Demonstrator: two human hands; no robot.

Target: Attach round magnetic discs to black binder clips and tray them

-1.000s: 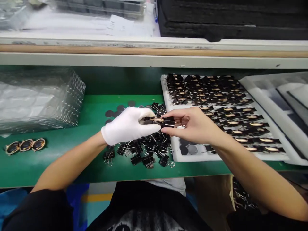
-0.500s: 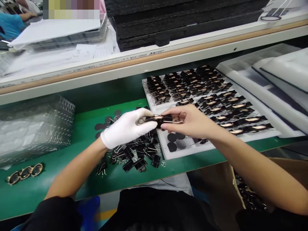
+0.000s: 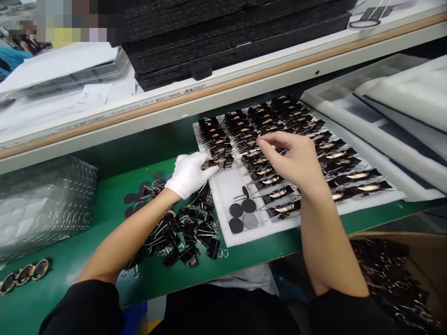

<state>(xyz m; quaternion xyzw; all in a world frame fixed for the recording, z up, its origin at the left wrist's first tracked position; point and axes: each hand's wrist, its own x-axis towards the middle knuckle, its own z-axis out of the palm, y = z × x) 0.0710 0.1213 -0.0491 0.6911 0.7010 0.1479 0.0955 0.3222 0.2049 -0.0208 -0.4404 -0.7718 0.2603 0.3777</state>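
Observation:
My left hand (image 3: 190,174), in a white glove, grips a clipped piece (image 3: 220,163): black binder clips around a thin tan-edged part. It is at the near end of the left row on the white foam tray (image 3: 223,186). My bare right hand (image 3: 291,156) is over the middle rows, thumb and forefinger tips close together; whether anything is between them I cannot make out. Rows of similar clipped pieces (image 3: 335,153) fill much of the tray. Dark round discs (image 3: 249,205) lie at its near left corner. Loose binder clips (image 3: 188,232) are heaped beneath my left forearm.
More dark discs (image 3: 129,199) lie on the green table (image 3: 104,242). Clear plastic trays (image 3: 45,204) are stacked left, near a joined row of tan-rimmed dark lenses (image 3: 25,274). White foam trays (image 3: 401,97) stand right. A box of clips (image 3: 401,279) sits below. A shelf edge (image 3: 157,107) crosses behind.
My hands have parted. The left has carried the clipped piece onto the tray's left row; the right has let go of it and moved up over the middle rows. The view has shifted right.

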